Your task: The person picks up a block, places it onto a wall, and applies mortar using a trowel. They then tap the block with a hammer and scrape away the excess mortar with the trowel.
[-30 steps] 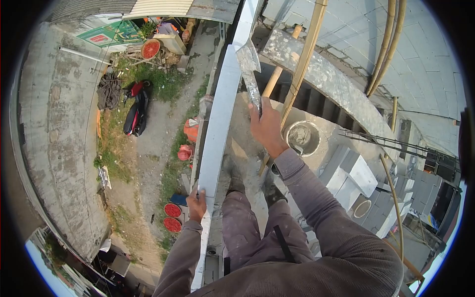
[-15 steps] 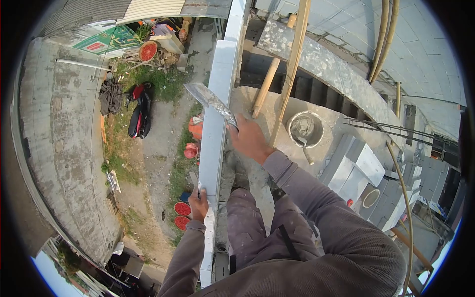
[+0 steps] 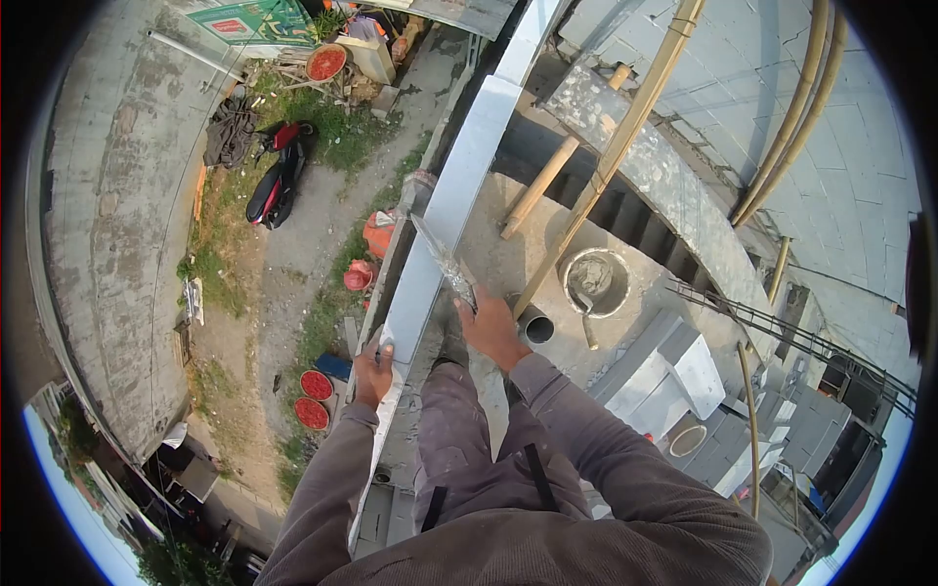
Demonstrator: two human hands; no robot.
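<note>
the trowel has come back closer to the body

the right hand (image 3: 495,332) has pulled the trowel (image 3: 443,259) back from the far part of the long pale block (image 3: 454,195). a moment ago, its tip poked out past the street side. now the blade slants over the block, nearer the left hand (image 3: 372,376). that puts both hands near the same end, so the tool is easier to reach and steer. i can't tell if the blade touches the block.

the right fingers are wrapped tight around the trowel's handle. the left hand pinches the near end of the block, thumb on top, and has stayed there.

the bucket (image 3: 630,283) of wet gray mortar (image 3: 591,277) sits to the right, with a scoop (image 3: 590,332) leaning out. a long slanting pole (image 3: 616,146) comes down between the right hand and the bucket, so it could bump the arm. a round pipe (image 3: 538,329) is there too. a short round pole (image 3: 540,186) lies by the stairs (image 3: 635,220). far below, on the street side, is a motorbike (image 3: 278,181).
</note>
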